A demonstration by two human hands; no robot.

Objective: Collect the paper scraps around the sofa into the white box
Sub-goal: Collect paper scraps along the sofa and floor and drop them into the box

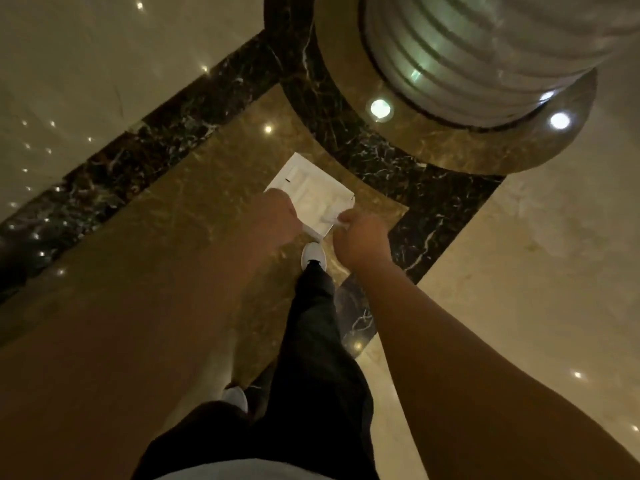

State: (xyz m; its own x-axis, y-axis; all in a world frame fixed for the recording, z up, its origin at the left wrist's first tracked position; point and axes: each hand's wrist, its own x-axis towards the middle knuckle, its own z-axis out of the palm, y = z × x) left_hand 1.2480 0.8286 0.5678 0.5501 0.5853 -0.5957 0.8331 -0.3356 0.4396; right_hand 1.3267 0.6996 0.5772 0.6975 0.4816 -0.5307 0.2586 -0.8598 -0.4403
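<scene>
The white box [308,188] is below me over the marble floor, its open top facing up. My left hand [277,216] is closed on the box's near left edge. My right hand [360,240] is at the box's near right corner, fingers pinched on a small white paper scrap [330,218] over the box's rim. Whether the box rests on the floor or hangs from my left hand cannot be told. The picture is blurred.
A wide white ribbed column [478,53] stands on a round base at the top right, with floor lights [380,108] beside it. Dark marble bands [166,133] cross the glossy floor. My legs and white shoe [313,256] are under the box.
</scene>
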